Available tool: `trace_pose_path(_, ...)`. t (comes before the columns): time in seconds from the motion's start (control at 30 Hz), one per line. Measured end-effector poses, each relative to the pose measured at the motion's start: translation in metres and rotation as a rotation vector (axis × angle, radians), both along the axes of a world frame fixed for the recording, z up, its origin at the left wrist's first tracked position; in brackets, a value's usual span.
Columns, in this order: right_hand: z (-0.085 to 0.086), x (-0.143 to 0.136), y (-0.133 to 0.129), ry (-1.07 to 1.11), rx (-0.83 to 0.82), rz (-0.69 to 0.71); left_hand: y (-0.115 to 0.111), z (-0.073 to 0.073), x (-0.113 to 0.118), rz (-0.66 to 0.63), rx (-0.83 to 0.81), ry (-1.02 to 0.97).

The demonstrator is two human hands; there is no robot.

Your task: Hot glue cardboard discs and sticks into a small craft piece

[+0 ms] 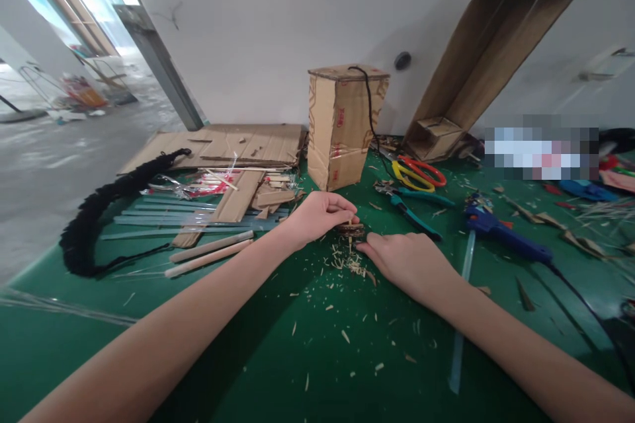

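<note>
My left hand (320,217) is closed in a pinch on a small brown cardboard piece (353,230) with a thin wooden stick through it. The stick's lower end (350,244) points down toward the table. Close on its right is my right hand (411,261), thumb and fingers pressed together. Something small and dark shows at its fingertips against the stick, too small to make out. Pale wood shavings (350,263) lie in a pile right below both hands, with more bits scattered on the green table (278,357).
Behind the hands stands a cardboard box (342,132) with a black cord. Pliers (407,205), scissors (414,175) and a blue glue gun (506,234) lie to the right. At left are glue sticks (159,218), two wooden rods (211,258) and a black fuzzy strip (84,225).
</note>
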State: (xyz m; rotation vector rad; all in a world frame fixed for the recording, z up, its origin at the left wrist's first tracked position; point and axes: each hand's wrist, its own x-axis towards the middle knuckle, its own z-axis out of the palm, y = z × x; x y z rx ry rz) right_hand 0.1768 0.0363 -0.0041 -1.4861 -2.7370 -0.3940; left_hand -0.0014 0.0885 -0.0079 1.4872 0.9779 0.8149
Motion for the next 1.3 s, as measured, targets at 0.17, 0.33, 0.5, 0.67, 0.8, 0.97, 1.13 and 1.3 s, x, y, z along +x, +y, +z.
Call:
trace_pose_path(0.17,-0.003,-0.001,-0.001,0.018,0.032,-0.072,0.001,-0.002,0.000,-0.010,0.011,0.000)
trace_pose_path(0.33,-0.005,-0.003,0.000,0.045,0.032,-0.122,0.000,-0.002,0.000,-0.014,-0.003,-0.006)
trace_pose_path(0.5,0.003,-0.001,0.003,-0.007,-0.039,0.027,0.001,-0.002,0.000,-0.024,-0.011,-0.013)
trace_pose_path(0.67,0.000,0.000,0.001,0.007,-0.009,0.007,0.002,-0.003,-0.001,-0.028,0.002,-0.006)
trace_pose_path(0.8,-0.005,-0.002,0.000,0.014,0.025,-0.073,0.001,-0.002,-0.001,-0.029,0.012,0.002)
trace_pose_path(0.97,0.000,-0.002,0.003,-0.014,-0.028,-0.033,0.001,-0.001,0.000,-0.025,-0.007,-0.004)
trace_pose_path(1.13,0.006,0.002,0.006,-0.049,-0.071,0.072,0.000,-0.001,0.000,-0.016,-0.011,-0.007)
trace_pose_path(1.3,0.002,0.002,0.003,-0.018,-0.026,0.015,-0.001,-0.002,0.001,-0.033,0.037,0.004)
